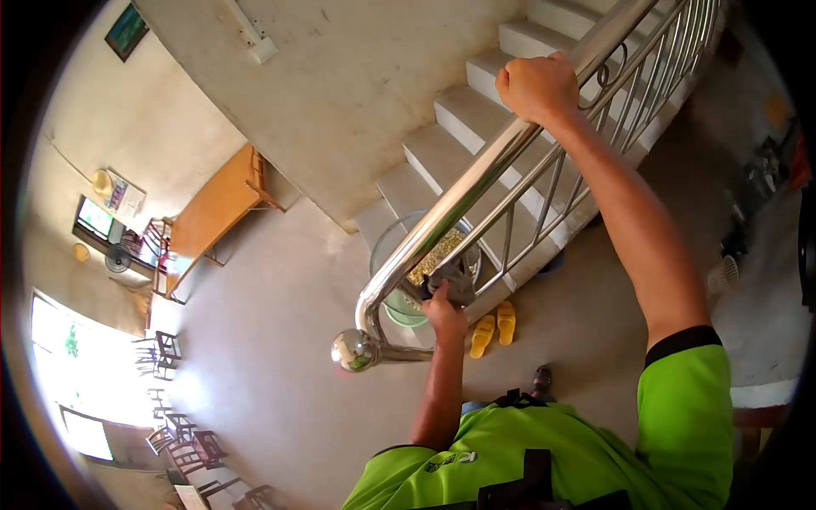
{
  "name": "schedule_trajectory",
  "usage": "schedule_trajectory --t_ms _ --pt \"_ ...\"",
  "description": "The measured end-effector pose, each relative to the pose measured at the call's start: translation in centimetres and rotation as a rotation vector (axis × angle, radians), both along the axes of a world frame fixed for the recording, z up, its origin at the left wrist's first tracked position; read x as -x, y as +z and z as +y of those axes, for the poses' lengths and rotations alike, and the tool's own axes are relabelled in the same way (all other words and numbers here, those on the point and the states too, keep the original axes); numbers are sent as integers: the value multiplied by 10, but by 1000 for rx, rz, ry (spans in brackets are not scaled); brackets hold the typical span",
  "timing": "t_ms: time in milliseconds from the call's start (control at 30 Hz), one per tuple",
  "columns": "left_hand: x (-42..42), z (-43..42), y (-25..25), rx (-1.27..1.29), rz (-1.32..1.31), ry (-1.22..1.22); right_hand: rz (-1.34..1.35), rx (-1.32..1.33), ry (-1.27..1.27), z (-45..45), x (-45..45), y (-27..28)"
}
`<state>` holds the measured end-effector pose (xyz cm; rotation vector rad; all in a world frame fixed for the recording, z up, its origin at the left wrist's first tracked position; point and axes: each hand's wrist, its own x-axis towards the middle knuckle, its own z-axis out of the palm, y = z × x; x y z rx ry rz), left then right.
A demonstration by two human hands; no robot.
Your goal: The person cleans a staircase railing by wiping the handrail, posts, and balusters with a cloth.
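High on the metal handrail (463, 200), my right hand (540, 89) is wrapped round the top tube. My left hand (444, 313) is lower, near the rail's bottom end, with its fingers closed on a dark grey cloth (455, 285). Behind the cloth, a large round container (387, 242) holding yellowish grain-like pieces (440, 255) stands at the foot of the stairs. Part of this container is hidden by the rail and the cloth. A green basin (405, 313) shows just below it. The rail ends in a shiny metal ball (354, 350).
Concrete steps (463, 127) rise to the upper right behind the railing. Yellow slippers (483, 336) lie on the floor beside the stairs. A wooden table (212, 212) stands at the left wall, with several chairs (157, 353) lower down. A fan (117, 257) is near the window.
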<state>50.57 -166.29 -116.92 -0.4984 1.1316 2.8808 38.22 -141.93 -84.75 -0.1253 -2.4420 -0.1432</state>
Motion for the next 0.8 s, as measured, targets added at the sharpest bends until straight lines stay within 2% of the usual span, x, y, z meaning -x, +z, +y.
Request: schedule_trajectory --t_ms 67,100,167,267,300,333,367,400,433,467,500,567,600,633,667,700,733,767,800 --pt "-3 -23 18 -232 145 29 -37 9 -6 -4 -5 -2" --pt "-1 -30 24 -226 154 31 -45 37 7 -4 -5 0" --pt "5 -40 33 -496 179 19 -39 72 12 -5 -7 -1" --pt "3 -52 43 -542 205 -88 15 51 31 -5 -8 -8" --pt "-4 -46 65 -591 186 -142 28 50 16 -5 -9 -8" --pt "-17 -38 89 -423 105 -116 28 66 34 -6 -11 -7" --pt "-24 -35 96 -423 113 -129 30 82 55 -5 -14 -7" --pt "-31 -33 101 -252 187 -181 62 97 143 -4 -19 -6" --pt "-36 -33 106 -76 260 -232 76 99 131 -2 -21 -4" --pt "-32 -42 95 -11 264 -228 47 401 283 -3 -26 -1" --pt "-44 -41 119 -13 278 -240 20 695 441 -2 -29 -1" --pt "-71 -41 155 431 304 -310 -31 1423 1121 -10 -57 -43" --pt "-72 -42 155 564 425 -323 -67 1483 1119 -21 -86 -77" --pt "-79 -43 167 553 439 -331 -42 1456 1146 -37 -119 -114" --pt "-91 -44 184 691 461 -466 -67 1561 1110 -58 -156 -150" --pt "-98 -46 195 831 480 -596 -120 1662 1034 -73 -150 -235" --pt "-99 -47 195 827 506 -715 -329 2242 926 -93 -181 -273" --pt "-101 -43 197 834 509 -727 -519 2474 972 -106 -214 -285" --pt "-99 -36 203 1140 499 -926 -707 2629 833 -113 -235 -312"
